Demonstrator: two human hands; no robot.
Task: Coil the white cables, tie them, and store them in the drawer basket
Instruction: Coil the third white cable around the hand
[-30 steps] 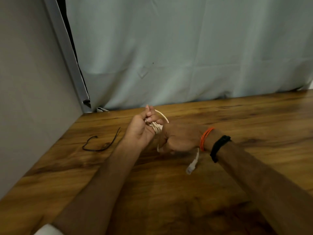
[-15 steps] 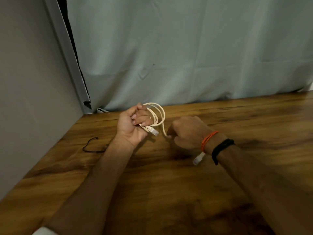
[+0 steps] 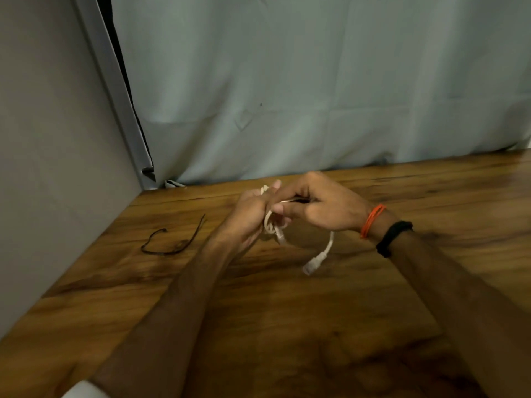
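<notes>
A white cable (image 3: 271, 225) is bundled into small loops between both hands above the wooden table (image 3: 287, 326). My left hand (image 3: 250, 214) grips the coil, fingers curled round it. My right hand (image 3: 316, 205) pinches a strand of the cable at the coil's top, thumb and forefinger together. One white plug end (image 3: 313, 262) hangs loose below my right hand, just above the table. A second connector (image 3: 280, 237) pokes out under the coil. No drawer basket is in view.
A thin black tie wire (image 3: 172, 239) lies bent on the table to the left of my hands. A grey wall (image 3: 57, 168) borders the table's left side, a pale curtain (image 3: 316, 96) its far edge.
My right hand has moved left and up to meet the left hand at the coil. The open loop seen earlier has been drawn into a tighter bundle.
</notes>
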